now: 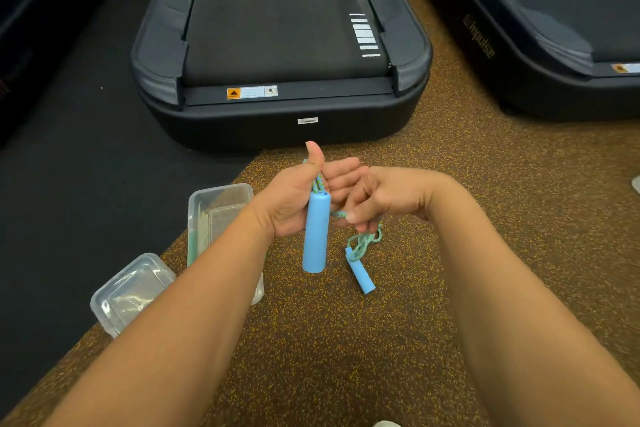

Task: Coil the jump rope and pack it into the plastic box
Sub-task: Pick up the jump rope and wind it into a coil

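On the side of the black treadmill on the right (540, 87) I read "impulse" in gold letters. The black centre treadmill (284, 130) carries an orange-and-white warning sticker (252, 92), its print too small to read.

My left hand (294, 199), thumb up, holds strands of the green-and-blue braided jump rope (363, 241), and one light-blue foam handle (316, 236) hangs from it. My right hand (384, 199) pinches the rope just beside it. The second blue handle (362, 274) is lower; I cannot tell whether it touches the speckled brown rubber floor (346, 340).

The clear plastic box (221, 196) sits left, partly hidden by my left forearm, with its clear lid (133, 291) nearer.
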`<state>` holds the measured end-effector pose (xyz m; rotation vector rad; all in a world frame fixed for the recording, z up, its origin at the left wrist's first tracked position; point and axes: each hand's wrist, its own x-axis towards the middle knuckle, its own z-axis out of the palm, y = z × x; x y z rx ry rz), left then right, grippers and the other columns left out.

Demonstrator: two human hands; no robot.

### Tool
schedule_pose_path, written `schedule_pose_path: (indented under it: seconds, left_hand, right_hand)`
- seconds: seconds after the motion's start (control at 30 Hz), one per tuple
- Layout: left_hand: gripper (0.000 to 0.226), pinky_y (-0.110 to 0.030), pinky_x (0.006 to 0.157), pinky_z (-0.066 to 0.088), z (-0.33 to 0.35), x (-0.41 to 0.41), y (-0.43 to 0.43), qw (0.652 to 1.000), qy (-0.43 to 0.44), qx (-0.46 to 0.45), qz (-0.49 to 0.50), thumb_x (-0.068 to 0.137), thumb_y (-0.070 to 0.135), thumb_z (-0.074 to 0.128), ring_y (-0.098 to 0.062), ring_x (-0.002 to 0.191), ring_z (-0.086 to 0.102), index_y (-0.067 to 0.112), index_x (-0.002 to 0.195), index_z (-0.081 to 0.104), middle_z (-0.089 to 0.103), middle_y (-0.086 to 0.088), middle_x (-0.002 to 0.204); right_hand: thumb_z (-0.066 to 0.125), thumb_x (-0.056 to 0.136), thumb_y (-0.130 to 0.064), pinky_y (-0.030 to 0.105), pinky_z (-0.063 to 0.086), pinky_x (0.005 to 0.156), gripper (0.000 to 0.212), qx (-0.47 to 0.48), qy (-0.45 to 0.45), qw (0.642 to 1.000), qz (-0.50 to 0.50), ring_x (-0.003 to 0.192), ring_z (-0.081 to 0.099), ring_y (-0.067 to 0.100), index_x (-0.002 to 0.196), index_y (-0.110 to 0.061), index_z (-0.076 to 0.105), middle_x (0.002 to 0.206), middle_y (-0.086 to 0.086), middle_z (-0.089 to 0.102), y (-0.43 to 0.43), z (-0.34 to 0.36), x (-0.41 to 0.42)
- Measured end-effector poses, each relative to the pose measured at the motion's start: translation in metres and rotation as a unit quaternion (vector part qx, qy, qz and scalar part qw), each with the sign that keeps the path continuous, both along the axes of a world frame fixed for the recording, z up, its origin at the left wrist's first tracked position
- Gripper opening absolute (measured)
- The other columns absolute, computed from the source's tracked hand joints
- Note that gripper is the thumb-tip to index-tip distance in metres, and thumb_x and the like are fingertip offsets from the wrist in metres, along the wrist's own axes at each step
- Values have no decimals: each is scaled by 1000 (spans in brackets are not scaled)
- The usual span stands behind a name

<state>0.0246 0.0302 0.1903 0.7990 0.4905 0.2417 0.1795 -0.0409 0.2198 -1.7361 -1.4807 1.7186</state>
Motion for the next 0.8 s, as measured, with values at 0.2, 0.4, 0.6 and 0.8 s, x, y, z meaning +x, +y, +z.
schedule_pose_path:
  seconds: [0.2, 0.4, 0.6, 0.8]
  left_hand:
    - [62, -26, 71, 53, -2, 3, -11, 995, 61, 54, -51, 78, 60, 42, -20, 81, 63, 7, 99, 65, 65, -14, 94]
    - [81, -30, 77, 56, -4, 5, -18, 997, 29, -5, -76, 77, 55, 42, -27, 98, 69, -6, 130, 46, 61, -24, 118]
    - [87, -35, 93, 51, -5, 1, -14, 992, 19, -4, -126, 77, 63, 38, -34, 114, 60, -8, 129, 46, 56, -25, 129]
    - [83, -39, 100, 46, 0, -3, -8, 988, -9, 4, -153, 80, 64, 33, -33, 116, 59, -3, 123, 56, 61, -21, 124]
  right_hand:
    - [68, 83, -7, 22, 46, 58, 9, 71, -131, 988, 36, 57, 53, 9, 85, 2, 70, 65, 4, 63, 8, 32, 0]
    - [64, 87, -12, 26, 43, 64, 14, 136, -157, 978, 12, 62, 50, 11, 88, 2, 66, 72, 11, 59, 9, 32, 5]
    - [60, 91, -12, 13, 42, 59, 7, 189, -93, 976, -59, 59, 50, -4, 90, -9, 67, 67, -7, 59, 12, 14, 3]
    - [55, 93, -7, 19, 52, 64, 16, 195, 82, 963, -164, 70, 62, 7, 85, -10, 68, 76, 1, 67, 9, -8, 1]
